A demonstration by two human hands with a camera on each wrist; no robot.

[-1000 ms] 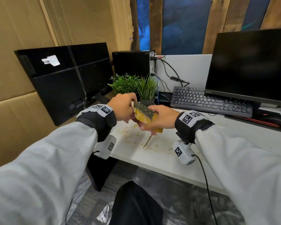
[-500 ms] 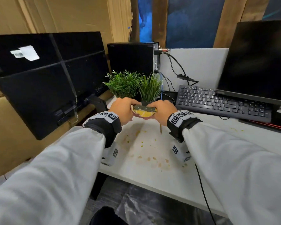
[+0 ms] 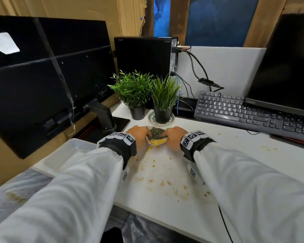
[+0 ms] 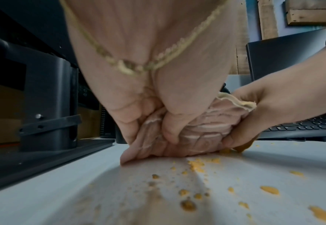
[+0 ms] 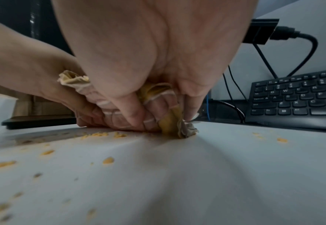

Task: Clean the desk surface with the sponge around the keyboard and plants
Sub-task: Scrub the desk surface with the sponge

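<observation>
A sponge (image 3: 157, 136) with a yellow body and a dark green top, wrapped in crumpled pale cloth (image 4: 206, 126), is pressed onto the white desk (image 3: 235, 163) just in front of the two potted plants (image 3: 163, 97). My left hand (image 3: 139, 135) grips its left end and my right hand (image 3: 175, 136) grips its right end, fingers curled round it (image 5: 135, 112). Yellow-brown crumbs and smears (image 3: 165, 183) lie on the desk between the sponge and the near edge. The black keyboard (image 3: 249, 113) lies to the right.
A black monitor (image 3: 42, 76) on a stand (image 3: 104, 116) leans at the left, and a second monitor (image 3: 288, 67) overhangs the keyboard at the right. A black PC case (image 3: 144, 55) with cables stands behind the plants. A clear plastic bin (image 3: 68, 155) sits under my left forearm.
Both hands have carried the sponge forward and down from mid-air onto the desk, close to the plant saucer. My head has moved nearer the desk.
</observation>
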